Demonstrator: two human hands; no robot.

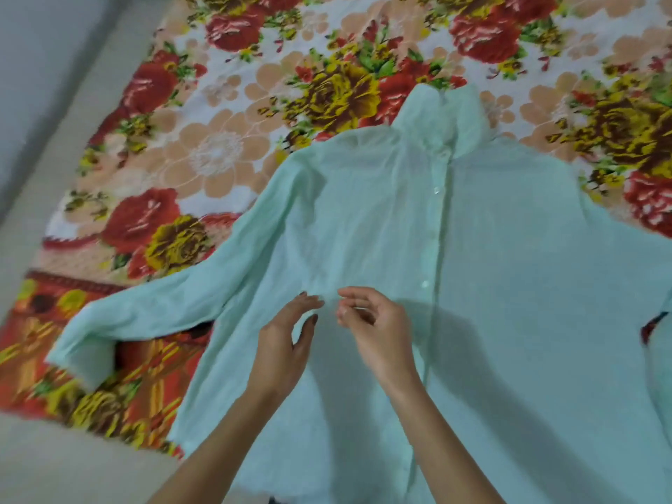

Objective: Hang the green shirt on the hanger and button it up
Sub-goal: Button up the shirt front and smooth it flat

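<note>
Hovering over the lower front of the shirt [381,220], both hands were close together, fingertips nearly meeting. Left hand [287,343] was loosely open, fingers [309,303] spread, thumb apart, gripping nothing I could see. Right hand [374,329] was half curled, fingers drawn in toward the thumb; can't tell whether it pinched a bit of cloth or was empty. Frame was blurred there.

Shirt lay flat, front up, on a flowered blanket [218,103], collar [443,114] pointing away, one sleeve [145,307] stretched out to the left. Button strip [432,227] ran down the middle just right of the hands. Buttons showed along it from near the collar down to hand level, and that stretch looked closed. Below the hands the front edge looked loose, so my read was the bottom button(s) were left.

Hanger: not visible. Shoulders held a wide, filled shape, so it could've been inside already, but unconfirmed. Estimate: buttoning mostly done, lower end pending, hanger unverified.
</note>
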